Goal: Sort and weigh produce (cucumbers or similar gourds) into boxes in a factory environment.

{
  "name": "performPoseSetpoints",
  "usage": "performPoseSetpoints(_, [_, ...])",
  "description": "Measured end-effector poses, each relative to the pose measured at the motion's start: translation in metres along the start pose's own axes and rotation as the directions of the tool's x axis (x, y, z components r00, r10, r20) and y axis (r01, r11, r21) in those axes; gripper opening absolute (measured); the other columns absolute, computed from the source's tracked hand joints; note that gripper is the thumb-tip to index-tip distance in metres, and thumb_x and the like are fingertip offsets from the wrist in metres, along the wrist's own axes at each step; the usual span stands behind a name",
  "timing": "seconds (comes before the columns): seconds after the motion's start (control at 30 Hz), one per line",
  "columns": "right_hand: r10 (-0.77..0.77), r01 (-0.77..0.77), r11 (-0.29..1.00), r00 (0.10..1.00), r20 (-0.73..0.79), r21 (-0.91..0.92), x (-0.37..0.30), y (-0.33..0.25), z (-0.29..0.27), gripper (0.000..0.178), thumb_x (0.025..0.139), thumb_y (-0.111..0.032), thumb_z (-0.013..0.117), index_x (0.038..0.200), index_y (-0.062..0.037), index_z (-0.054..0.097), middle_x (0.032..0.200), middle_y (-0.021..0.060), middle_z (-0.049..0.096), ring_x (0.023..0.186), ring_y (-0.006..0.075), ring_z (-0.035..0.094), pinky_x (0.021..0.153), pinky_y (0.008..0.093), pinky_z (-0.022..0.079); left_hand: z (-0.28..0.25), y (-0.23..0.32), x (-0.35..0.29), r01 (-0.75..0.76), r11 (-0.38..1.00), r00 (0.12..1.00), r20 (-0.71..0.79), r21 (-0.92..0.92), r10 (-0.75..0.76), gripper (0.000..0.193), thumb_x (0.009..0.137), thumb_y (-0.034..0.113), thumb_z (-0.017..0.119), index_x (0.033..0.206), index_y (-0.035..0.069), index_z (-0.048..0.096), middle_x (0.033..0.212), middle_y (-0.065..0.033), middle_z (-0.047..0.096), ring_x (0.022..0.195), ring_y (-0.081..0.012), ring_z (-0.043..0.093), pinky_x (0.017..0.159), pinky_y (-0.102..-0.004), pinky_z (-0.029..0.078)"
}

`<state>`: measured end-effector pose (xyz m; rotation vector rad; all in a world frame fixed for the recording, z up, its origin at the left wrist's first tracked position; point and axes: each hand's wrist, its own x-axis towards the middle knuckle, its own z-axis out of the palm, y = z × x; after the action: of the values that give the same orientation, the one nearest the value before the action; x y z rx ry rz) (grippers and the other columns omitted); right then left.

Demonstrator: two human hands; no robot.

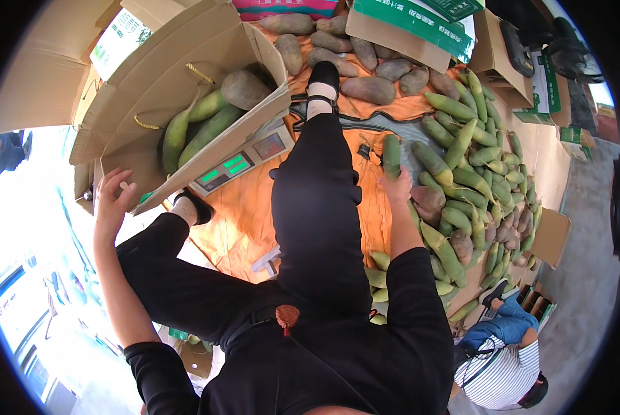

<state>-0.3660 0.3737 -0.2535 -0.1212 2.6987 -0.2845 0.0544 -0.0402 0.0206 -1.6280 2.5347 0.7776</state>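
My right hand (397,187) is closed around the lower end of a green radish (391,155), which points away from me beside the big radish heap (472,180). My left hand (113,197) is at the near left edge of an open cardboard box (133,135); its fingers are bent and apart, with nothing plainly held. Inside the box lie green radishes (213,133) and a dull purple-brown radish (244,90). Next to the box, a scale (244,161) shows a lit green display.
Purple-brown radishes (369,90) lie on the orange sheet (234,221) ahead, around my outstretched foot (324,75). Green-and-white cartons (414,31) stand at the back. A person in a striped shirt (500,373) is at the lower right.
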Motion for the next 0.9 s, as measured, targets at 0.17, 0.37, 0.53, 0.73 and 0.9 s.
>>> performPoseSetpoints(0.17, [0.140,-0.135,0.987,0.989,0.051,-0.088,0.015,0.003,-0.003,0.081,0.060,-0.034,0.082,0.130,-0.0155,0.044,0.131,0.0089,0.047,0.120,0.0288,0.046,0.094,0.0507,0.041,0.004,-0.002,-0.001,0.001,1.000,1.000,0.000,0.006,-0.001,0.034,0.080,0.021,0.065,0.111,0.009,0.065,0.128,-0.0142,0.051,0.121,-0.0302,0.043,0.101,-0.0390,0.036])
performPoseSetpoints(0.37, [0.126,-0.132,0.988,0.989,0.073,0.082,0.026,0.022,0.022,0.072,0.062,-0.025,0.082,0.120,-0.0056,0.046,0.118,0.0149,0.054,0.111,0.0312,0.053,0.090,0.0419,0.044,0.003,0.000,-0.005,0.014,0.999,1.000,-0.014,0.047,-0.013,0.034,0.079,0.020,0.066,0.110,0.007,0.065,0.127,-0.0139,0.052,0.124,-0.0315,0.040,0.102,-0.0403,0.034])
performPoseSetpoints(0.53, [0.186,-0.210,0.875,0.978,0.099,0.436,0.021,0.011,0.028,0.059,0.062,-0.008,0.082,0.108,0.0027,0.046,0.104,0.0160,0.059,0.099,0.0288,0.059,0.083,0.0376,0.046,-0.001,0.002,-0.011,0.003,0.997,1.000,-0.027,0.077,-0.001,0.034,0.079,0.020,0.067,0.110,0.006,0.065,0.126,-0.0141,0.052,0.125,-0.0324,0.038,0.104,-0.0414,0.032])
performPoseSetpoints(0.73, [0.107,-0.368,0.538,0.922,0.371,0.759,0.018,0.005,0.001,0.050,0.070,0.001,0.074,0.113,0.0030,0.047,0.105,0.0117,0.060,0.092,0.0208,0.060,0.082,0.0311,0.047,-0.001,0.002,-0.011,0.010,1.000,1.000,-0.027,-0.008,-0.010,0.033,0.078,0.021,0.068,0.109,0.008,0.066,0.127,-0.0145,0.052,0.126,-0.0334,0.037,0.105,-0.0418,0.032])
performPoseSetpoints(0.9, [-0.258,-0.042,0.564,0.940,0.224,0.825,-0.009,-0.054,-0.072,0.046,0.072,0.002,0.071,0.114,0.0021,0.051,0.106,0.0084,0.060,0.095,0.0179,0.058,0.087,0.0294,0.044,-0.004,0.000,-0.018,-0.041,0.998,0.998,-0.056,0.038,0.043,0.035,0.077,0.022,0.069,0.109,0.008,0.066,0.127,-0.0166,0.051,0.126,-0.0354,0.037,0.104,-0.0431,0.033])
